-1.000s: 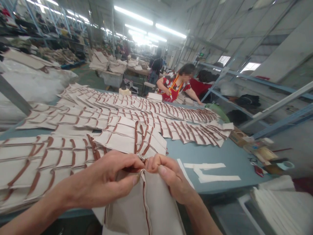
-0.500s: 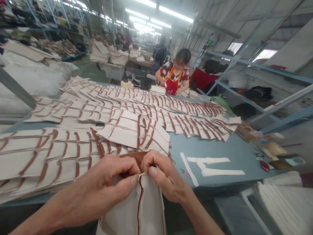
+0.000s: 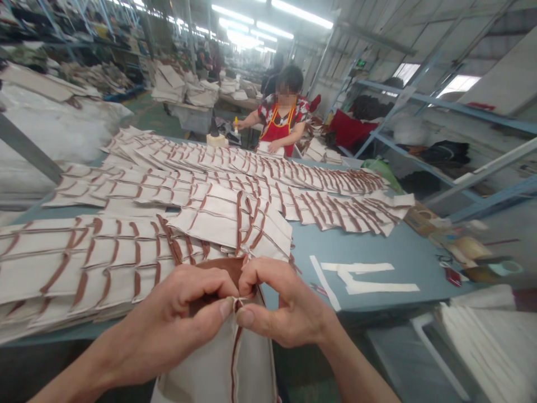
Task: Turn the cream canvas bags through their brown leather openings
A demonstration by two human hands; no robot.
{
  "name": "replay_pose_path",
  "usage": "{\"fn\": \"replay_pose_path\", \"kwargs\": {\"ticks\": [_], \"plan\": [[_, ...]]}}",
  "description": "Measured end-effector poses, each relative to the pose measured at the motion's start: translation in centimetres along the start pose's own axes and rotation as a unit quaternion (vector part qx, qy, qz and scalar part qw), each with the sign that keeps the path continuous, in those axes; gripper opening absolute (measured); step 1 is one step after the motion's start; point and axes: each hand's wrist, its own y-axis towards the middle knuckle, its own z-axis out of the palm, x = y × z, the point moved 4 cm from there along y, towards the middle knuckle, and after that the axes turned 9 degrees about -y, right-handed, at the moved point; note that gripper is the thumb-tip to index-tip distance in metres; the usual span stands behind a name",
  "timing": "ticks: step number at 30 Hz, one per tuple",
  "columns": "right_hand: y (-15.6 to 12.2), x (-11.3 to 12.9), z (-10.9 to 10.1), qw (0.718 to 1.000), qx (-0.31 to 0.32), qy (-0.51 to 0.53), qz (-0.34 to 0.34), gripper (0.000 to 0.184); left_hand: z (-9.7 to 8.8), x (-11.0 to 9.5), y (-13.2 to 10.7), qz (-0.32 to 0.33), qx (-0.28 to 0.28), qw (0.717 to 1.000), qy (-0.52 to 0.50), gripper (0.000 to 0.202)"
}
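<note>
My left hand (image 3: 178,324) and my right hand (image 3: 283,305) pinch the top edge of a cream fabric piece with brown trim (image 3: 235,366). It hangs down below the near table edge. The thumbs and forefingers meet at a small white loose end at the top of its brown seam. Both hands are closed on the cloth. Just beyond them lie overlapping rows of the same fabric pieces (image 3: 226,218) on the blue table (image 3: 356,249).
White tape strips (image 3: 364,280) lie on the table at right. Small tools and a cardboard box (image 3: 423,221) sit near its right end. A person in a red apron (image 3: 281,120) works at the far end. White stacked sheets (image 3: 490,341) stand at lower right.
The fabric piece has dropped a little and my right thumb has come round to its top edge. The person at the far end has shifted left.
</note>
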Motion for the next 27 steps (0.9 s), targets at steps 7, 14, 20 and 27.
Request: {"fn": "replay_pose_path", "kwargs": {"ticks": [7, 14, 20, 27], "plan": [[-0.1, 0.8, 0.8, 0.999, -0.011, -0.006, 0.047, 0.017, -0.2, 1.5, -0.6, 0.010, 0.011, 0.996, -0.092, 0.030], [-0.2, 0.9, 0.6, 0.998, 0.001, -0.037, 0.052, 0.013, -0.4, 0.9, 0.2, -0.018, 0.078, 0.983, -0.168, 0.029], [0.0, 1.7, 0.5, 0.995, 0.032, -0.085, 0.027, 0.011, -1.3, 0.3, -0.6, 0.037, 0.111, 0.989, -0.094, 0.026], [0.2, 2.5, 1.2, 0.979, 0.028, -0.201, -0.006, 0.008, -2.1, 0.0, -0.9, 0.076, 0.057, 0.994, 0.049, 0.024]]}}
